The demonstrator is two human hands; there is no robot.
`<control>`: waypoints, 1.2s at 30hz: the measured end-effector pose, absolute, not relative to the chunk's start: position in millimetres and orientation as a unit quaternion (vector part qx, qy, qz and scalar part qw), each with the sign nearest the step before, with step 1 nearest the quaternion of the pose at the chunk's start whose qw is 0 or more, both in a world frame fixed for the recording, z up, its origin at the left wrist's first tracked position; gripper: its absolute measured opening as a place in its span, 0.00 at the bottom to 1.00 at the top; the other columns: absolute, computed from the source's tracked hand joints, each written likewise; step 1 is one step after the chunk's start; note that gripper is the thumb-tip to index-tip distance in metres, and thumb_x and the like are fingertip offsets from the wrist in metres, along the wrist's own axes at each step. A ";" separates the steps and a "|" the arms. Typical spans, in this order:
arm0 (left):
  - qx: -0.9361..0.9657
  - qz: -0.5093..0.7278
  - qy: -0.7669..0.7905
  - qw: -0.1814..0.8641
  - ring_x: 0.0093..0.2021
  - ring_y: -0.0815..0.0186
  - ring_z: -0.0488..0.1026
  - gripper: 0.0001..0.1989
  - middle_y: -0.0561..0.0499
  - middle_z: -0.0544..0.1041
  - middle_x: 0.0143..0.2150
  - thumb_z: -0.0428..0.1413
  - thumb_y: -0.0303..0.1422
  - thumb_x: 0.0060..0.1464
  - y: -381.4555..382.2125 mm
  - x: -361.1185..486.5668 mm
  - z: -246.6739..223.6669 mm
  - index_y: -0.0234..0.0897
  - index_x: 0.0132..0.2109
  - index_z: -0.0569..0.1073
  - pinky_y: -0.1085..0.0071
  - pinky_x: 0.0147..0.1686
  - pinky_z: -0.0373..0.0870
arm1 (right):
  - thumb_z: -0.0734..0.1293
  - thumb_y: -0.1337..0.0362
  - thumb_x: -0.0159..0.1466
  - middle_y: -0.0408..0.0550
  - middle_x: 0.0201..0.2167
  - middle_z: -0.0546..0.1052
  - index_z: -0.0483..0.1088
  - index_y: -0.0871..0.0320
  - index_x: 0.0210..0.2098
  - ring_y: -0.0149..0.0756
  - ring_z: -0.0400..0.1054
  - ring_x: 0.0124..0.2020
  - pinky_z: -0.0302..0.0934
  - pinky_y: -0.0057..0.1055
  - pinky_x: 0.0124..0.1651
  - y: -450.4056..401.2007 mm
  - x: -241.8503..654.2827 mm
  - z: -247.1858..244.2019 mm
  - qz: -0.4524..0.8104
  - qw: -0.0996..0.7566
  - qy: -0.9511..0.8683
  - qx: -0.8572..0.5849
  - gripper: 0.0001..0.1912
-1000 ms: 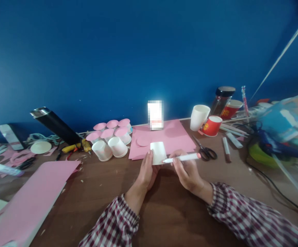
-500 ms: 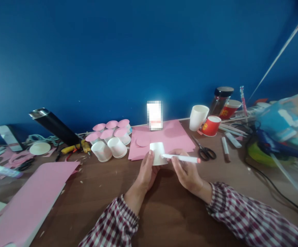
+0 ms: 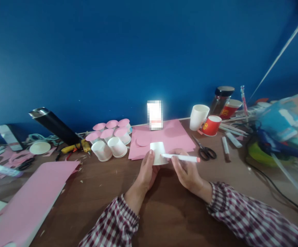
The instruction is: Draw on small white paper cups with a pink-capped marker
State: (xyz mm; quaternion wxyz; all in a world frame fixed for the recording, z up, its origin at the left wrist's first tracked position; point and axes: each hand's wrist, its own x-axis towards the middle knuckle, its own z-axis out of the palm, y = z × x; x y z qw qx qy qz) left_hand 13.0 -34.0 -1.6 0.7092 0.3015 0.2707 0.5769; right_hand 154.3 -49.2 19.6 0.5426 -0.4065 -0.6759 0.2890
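Observation:
A small white paper cup [image 3: 157, 153] is upside down in my left hand [image 3: 146, 171], thumb on its near left side. My right hand [image 3: 187, 171] grips a white marker [image 3: 183, 157] with a pinkish-red end at the right; its tip is at the cup's right side. Any mark on the cup is too small to make out. Behind the cup lie pink paper sheets [image 3: 174, 135] with a pink paper disc [image 3: 143, 140] on top. Left of them stand several cups with pink tops [image 3: 106, 133] and two plain white cups [image 3: 117, 147].
Black scissors [image 3: 207, 153], a red cup [image 3: 211, 125], stacked white cups [image 3: 198, 117] and loose markers [image 3: 225, 149] are on the right. A black flask [image 3: 57, 127], yellow glue gun [image 3: 71, 148] and large pink sheet [image 3: 35, 202] are on the left. A bright blurred rectangle [image 3: 155, 115] stands behind.

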 end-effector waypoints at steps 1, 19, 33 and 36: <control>0.300 0.577 0.271 0.710 0.40 0.62 0.73 0.16 0.45 0.77 0.39 0.51 0.41 0.59 -33.9 13.0 -1.6 0.32 0.44 0.73 0.65 0.46 0.67 | 0.58 0.63 0.68 0.48 0.34 0.73 0.65 0.57 0.39 0.36 0.68 0.34 0.63 0.32 0.39 -49.2 154.3 20.6 0.289 0.545 -0.675 -0.405 0.06; 0.259 0.580 0.294 0.714 0.40 0.60 0.74 0.18 0.45 0.77 0.41 0.53 0.42 0.56 -33.0 11.7 -1.1 0.32 0.46 0.72 0.62 0.46 0.68 | 0.57 0.61 0.68 0.48 0.30 0.72 0.65 0.58 0.38 0.36 0.68 0.31 0.63 0.32 0.34 -47.5 154.9 21.0 0.287 0.547 -0.661 -0.427 0.09; 0.249 0.565 0.261 0.742 0.40 0.59 0.74 0.20 0.42 0.77 0.41 0.49 0.43 0.58 -34.3 9.0 5.6 0.29 0.45 0.73 0.60 0.47 0.69 | 0.57 0.61 0.69 0.46 0.28 0.73 0.64 0.57 0.38 0.34 0.69 0.31 0.64 0.30 0.34 -45.5 154.1 19.9 0.316 0.564 -0.643 -0.411 0.09; 0.232 0.572 0.268 0.740 0.41 0.59 0.74 0.20 0.42 0.78 0.42 0.50 0.43 0.58 -33.5 7.6 3.2 0.30 0.46 0.73 0.61 0.47 0.69 | 0.57 0.60 0.69 0.45 0.28 0.73 0.64 0.57 0.38 0.34 0.69 0.31 0.64 0.29 0.34 -45.1 154.3 18.3 0.323 0.564 -0.639 -0.412 0.09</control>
